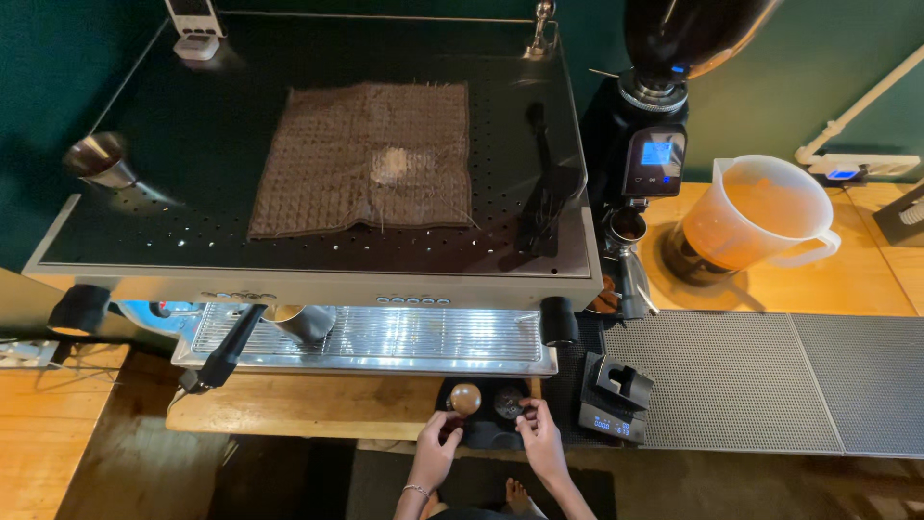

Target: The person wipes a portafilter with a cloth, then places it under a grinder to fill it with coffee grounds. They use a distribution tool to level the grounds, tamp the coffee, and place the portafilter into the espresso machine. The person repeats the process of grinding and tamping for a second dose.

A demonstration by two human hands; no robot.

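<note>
At the counter's front edge: two bare hands met over a black tamping mat (481, 433)
Left hand (435, 453): fingers curled beside a wooden-knobbed tamper (465, 399); whether they gripped it could not be told
Right hand (541, 441): fingertips together at a small dark round tool (508, 403) on the mat; grip unclear
Nearby: small scale (613, 403) just right of the mat; espresso machine (318, 279) behind; grinder (654, 144) and plastic jug (760, 212) further right
</note>
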